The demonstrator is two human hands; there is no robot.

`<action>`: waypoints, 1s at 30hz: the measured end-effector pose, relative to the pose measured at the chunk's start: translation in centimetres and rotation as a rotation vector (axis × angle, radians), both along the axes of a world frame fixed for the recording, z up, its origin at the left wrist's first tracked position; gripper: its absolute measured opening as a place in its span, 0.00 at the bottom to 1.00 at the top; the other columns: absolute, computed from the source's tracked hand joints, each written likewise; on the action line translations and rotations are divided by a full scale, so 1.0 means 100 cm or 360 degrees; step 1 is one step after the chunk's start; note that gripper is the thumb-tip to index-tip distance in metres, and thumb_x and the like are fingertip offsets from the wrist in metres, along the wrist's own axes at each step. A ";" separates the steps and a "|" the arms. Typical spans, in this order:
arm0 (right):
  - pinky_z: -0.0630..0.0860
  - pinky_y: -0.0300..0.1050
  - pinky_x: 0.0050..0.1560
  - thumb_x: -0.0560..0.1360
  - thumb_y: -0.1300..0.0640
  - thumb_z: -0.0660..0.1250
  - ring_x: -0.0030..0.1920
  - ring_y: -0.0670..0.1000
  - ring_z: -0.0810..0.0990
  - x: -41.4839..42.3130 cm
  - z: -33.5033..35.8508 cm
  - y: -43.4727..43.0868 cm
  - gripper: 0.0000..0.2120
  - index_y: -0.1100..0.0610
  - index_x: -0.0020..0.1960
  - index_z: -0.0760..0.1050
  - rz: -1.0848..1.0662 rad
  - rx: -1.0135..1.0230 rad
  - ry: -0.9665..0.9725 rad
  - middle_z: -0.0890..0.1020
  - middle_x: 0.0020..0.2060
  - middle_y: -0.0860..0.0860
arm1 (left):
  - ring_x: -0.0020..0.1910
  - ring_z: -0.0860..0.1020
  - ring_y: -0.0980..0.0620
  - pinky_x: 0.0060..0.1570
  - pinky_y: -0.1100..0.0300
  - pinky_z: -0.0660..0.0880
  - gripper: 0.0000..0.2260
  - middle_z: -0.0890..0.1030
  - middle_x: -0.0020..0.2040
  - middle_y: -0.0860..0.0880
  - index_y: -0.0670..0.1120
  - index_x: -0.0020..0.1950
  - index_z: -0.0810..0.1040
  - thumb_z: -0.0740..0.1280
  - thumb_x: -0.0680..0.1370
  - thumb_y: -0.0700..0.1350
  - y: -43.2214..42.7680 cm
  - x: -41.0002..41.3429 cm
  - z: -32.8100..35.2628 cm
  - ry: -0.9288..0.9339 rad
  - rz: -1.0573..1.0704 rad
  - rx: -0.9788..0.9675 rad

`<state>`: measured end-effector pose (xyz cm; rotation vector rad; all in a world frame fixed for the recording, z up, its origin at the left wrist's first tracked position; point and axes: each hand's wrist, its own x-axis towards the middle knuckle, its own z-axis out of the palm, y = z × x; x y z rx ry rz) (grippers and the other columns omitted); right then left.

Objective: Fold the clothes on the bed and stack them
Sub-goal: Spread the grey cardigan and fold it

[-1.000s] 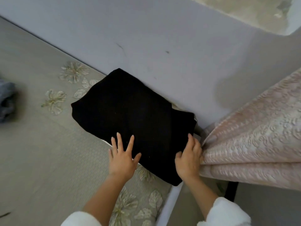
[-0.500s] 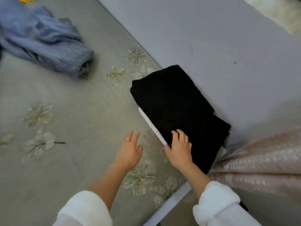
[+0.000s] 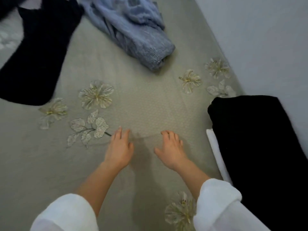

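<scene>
Head view of a grey-green quilted bed cover (image 3: 146, 105) embroidered with pale flowers and leaves. The left hand (image 3: 119, 147) and right hand (image 3: 171, 149) lie side by side low over the bare middle of the cover, fingers loosely spread and slightly bent, neither holding anything; whether the fingertips touch the fabric cannot be told. Fluffy white sleeves (image 3: 66, 214) cover both forearms and are cut off by the lower edge. At right, against the pale wall (image 3: 266, 39), a folded black garment (image 3: 260, 139) rests on top of a folded white item (image 3: 216, 150), of which only a narrow edge shows; the stack runs out of view at the right and bottom. At top centre lies a crumpled, unfolded pale blue knitted garment (image 3: 133, 30), its upper part cropped. At top left a dark, loosely spread garment (image 3: 38, 55) is blurred and partly out of frame, its type unclear.
</scene>
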<state>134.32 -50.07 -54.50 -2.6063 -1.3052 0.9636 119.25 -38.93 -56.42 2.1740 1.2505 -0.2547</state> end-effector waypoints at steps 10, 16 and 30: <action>0.59 0.53 0.67 0.75 0.48 0.64 0.71 0.56 0.59 0.089 -0.064 0.174 0.32 0.57 0.74 0.57 -0.0025 0.0452 -0.0509 0.60 0.72 0.56 | 0.78 0.46 0.48 0.75 0.51 0.42 0.25 0.51 0.79 0.44 0.46 0.78 0.54 0.49 0.82 0.52 0.141 0.071 -0.106 -0.0212 0.0029 0.0553; 0.56 0.55 0.70 0.73 0.53 0.68 0.76 0.54 0.54 0.140 -0.079 0.256 0.42 0.55 0.78 0.46 0.0040 0.0806 -0.0794 0.53 0.77 0.53 | 0.77 0.53 0.51 0.73 0.53 0.48 0.27 0.60 0.77 0.47 0.49 0.75 0.63 0.51 0.77 0.56 0.143 0.067 -0.127 -0.0317 0.0105 0.0693; 0.71 0.45 0.52 0.68 0.62 0.65 0.55 0.59 0.77 0.098 -0.085 0.219 0.37 0.57 0.76 0.58 -0.0008 0.0513 -0.0260 0.80 0.51 0.56 | 0.77 0.51 0.52 0.75 0.56 0.45 0.25 0.58 0.78 0.47 0.47 0.77 0.57 0.58 0.81 0.49 0.144 0.063 -0.125 -0.0571 0.0122 0.0623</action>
